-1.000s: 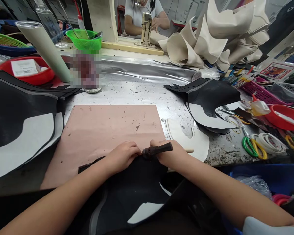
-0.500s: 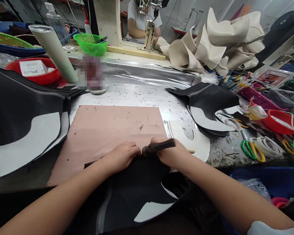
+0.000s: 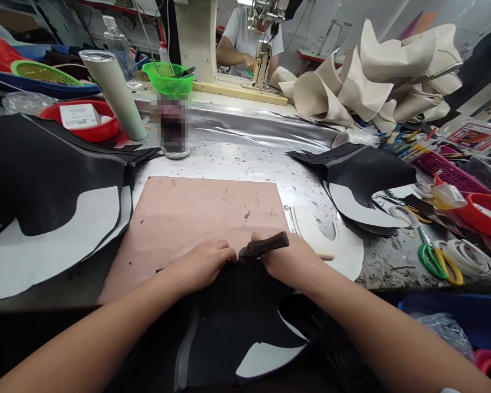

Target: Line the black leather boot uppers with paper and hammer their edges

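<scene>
A black sheet piece [image 3: 245,322] with white patches and a grey strip hangs over the front edge of the pink board [image 3: 213,204]. My left hand [image 3: 210,262] pinches its upper edge, fingertips pressed down at the board. In my right hand [image 3: 288,259] is a hammer [image 3: 265,245], its dark head lying across the fingers and its pale handle end sticking out on the right. The fingers of this hand are also at the black piece's upper edge, close to the left fingertips. What lies under the fingertips is hidden.
Black-and-white pieces [image 3: 53,169] are stacked at left, more [image 3: 364,177] at right. A white cut piece [image 3: 346,251] lies beside the board. Scissors [image 3: 439,262] and a red tray [image 3: 485,213] are far right. Behind stand a tumbler [image 3: 114,95], a glass and a sewing machine; a person sits beyond.
My view has turned slightly left, so the table things appear further right. Both hands keep nearly the same pose at the black piece's edge, with the hammer head tilted a little differently.
</scene>
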`<state>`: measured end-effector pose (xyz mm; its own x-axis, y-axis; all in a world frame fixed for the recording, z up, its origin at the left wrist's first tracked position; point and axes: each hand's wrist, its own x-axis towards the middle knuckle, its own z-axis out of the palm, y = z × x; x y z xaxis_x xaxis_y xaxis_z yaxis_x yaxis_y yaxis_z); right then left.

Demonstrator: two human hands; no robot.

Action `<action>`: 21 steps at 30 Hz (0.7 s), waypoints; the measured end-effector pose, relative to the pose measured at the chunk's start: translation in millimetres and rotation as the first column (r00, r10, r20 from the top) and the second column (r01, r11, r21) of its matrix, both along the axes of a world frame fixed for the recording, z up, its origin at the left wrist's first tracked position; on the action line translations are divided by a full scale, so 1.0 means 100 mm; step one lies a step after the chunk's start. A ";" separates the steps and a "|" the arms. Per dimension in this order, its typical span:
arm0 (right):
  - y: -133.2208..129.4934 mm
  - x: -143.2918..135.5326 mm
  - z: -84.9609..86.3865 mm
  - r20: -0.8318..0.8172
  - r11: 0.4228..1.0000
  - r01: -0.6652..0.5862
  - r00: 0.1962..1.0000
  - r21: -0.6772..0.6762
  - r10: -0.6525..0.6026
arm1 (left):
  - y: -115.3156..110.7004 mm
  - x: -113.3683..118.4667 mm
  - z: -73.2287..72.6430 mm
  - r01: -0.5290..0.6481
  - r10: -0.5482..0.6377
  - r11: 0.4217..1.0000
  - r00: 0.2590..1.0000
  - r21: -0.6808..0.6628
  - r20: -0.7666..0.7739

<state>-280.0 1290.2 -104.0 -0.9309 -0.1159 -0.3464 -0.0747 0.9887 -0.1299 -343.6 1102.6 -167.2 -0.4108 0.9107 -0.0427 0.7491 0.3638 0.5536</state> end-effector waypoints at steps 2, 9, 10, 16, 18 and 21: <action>-0.03 -0.01 0.00 0.038 0.999 0.004 0.999 -0.032 -0.003 | -0.03 -0.01 0.01 -0.002 0.002 1.000 1.000 -0.009 0.012; -0.12 -0.03 -0.02 0.009 0.998 0.014 1.000 -0.063 -0.014 | -0.14 -0.03 0.03 -0.025 0.025 1.000 0.999 -0.006 0.042; -0.14 -0.03 -0.02 0.025 0.998 0.013 1.000 -0.065 -0.011 | -0.16 -0.03 0.03 -0.026 0.026 1.000 0.999 -0.007 0.031; -0.22 -0.05 -0.04 -0.026 0.999 -0.029 0.999 -0.035 0.028 | -0.25 -0.05 0.04 -0.011 0.011 1.000 1.000 -0.029 0.006; -0.25 -0.06 -0.05 -0.006 0.998 -0.037 0.999 -0.058 0.036 | -0.28 -0.06 0.04 -0.020 0.020 1.000 1.000 0.003 0.018; -0.29 -0.07 -0.05 0.004 0.996 -0.087 0.996 0.014 0.087 | -0.32 -0.07 0.04 -0.002 0.002 1.000 1.000 -0.020 -0.017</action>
<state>-287.4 1261.0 -108.7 -0.9164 -0.1915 -0.3515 -0.1601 0.9802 -0.1167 -350.2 1070.8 -163.5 -0.4134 0.9089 -0.0542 0.7577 0.3764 0.5331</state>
